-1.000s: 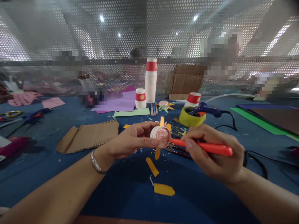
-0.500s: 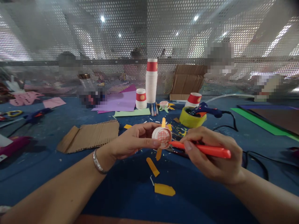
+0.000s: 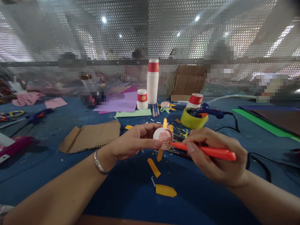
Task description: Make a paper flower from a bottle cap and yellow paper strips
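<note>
- The left hand (image 3: 138, 139) grasps a small, round white paper piece with a raised rim (image 3: 166, 139), thumb on the near side and fingers behind it, holding it up above the blue table (image 3: 126, 193), between the two hands.
- The right hand (image 3: 215, 156) grips a bright red-orange marker (image 3: 215, 152) like a pen, thumb and fingers closed around its barrel.
- What has changed in the last second is slight: the marker's tip has come from the right edge of the round piece to just inside its lower right rim. Whether it touches the surface is too fine to tell.
- Crossed red lines cover much of the round face, as they did a second ago; the tip's small shift suggests that the drawing is under way, with its lines now worked near the rim.
- One yellow-orange paper strip (image 3: 165, 123) sticks up above the round piece and another (image 3: 159, 155) hangs below it; both grips look unchanged.
- Two loose yellow-orange paper cut-outs (image 3: 154, 167) lie on the table nearer the wearer.
- Farther back sits a similar red-lined white disc with green and orange paper bits (image 3: 165, 105), beside some slim marker pens (image 3: 155, 110).
</note>
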`<state>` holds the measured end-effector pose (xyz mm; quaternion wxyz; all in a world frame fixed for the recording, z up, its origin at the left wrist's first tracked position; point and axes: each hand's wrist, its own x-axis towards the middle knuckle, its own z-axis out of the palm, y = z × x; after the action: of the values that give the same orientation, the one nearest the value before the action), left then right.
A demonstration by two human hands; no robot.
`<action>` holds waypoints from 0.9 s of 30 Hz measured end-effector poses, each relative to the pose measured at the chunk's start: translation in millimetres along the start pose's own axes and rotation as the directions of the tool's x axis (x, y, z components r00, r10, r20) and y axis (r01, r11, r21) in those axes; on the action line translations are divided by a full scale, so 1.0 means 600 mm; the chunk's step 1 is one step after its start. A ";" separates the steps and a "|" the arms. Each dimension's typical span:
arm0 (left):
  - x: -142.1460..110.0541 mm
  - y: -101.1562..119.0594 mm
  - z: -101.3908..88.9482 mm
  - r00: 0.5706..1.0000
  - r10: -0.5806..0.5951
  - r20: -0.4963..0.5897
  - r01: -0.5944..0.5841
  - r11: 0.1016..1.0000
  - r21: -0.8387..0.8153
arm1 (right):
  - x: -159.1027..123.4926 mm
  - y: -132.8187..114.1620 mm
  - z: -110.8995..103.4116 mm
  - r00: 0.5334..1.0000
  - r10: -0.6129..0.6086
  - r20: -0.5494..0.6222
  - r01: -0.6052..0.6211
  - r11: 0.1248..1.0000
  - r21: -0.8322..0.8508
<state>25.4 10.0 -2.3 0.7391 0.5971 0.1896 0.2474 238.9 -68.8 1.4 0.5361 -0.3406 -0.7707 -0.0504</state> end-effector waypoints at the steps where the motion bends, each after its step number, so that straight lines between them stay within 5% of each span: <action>1: 0.000 0.001 0.001 1.000 -0.003 0.002 0.003 1.000 -0.001 | 0.000 0.000 0.000 1.000 0.001 0.003 -0.001 1.000 0.001; 27: 0.000 -0.003 -0.002 0.999 0.037 -0.035 -0.038 0.999 -0.013 | -0.005 0.002 0.001 0.998 0.033 -0.044 -0.034 0.999 -0.010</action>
<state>24.7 10.6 -4.0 0.7349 0.5913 0.1894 0.2728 239.6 -68.9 -1.9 0.5519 -0.3552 -0.7526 -0.0531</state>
